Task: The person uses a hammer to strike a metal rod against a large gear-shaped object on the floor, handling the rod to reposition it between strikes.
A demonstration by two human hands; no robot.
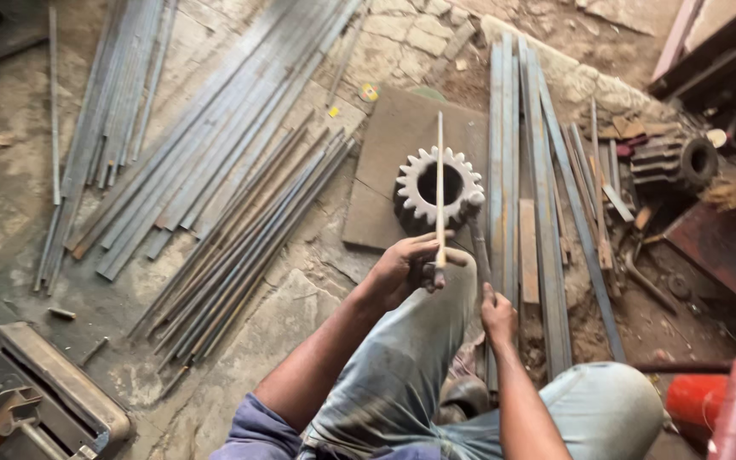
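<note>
Left hand (404, 271): grip closed around the lower end of a thin pale rod (440, 192), whose long axis runs straight away from the seated person, crossing over the gear. Right hand (497, 313): grip closed on the handle of a hammer (476, 230), its head raised just beside the rod, to its right. Gear (438, 189): toothed, pale, with a dark bore, standing on a flat steel plate (389, 166) on the floor, directly beyond both hands. Flat steel bars (543, 187): laid lengthwise on the right. Further bar bundles (215, 145): fanned out on the left. Rusty scrap pieces (675, 162): far right.
</note>
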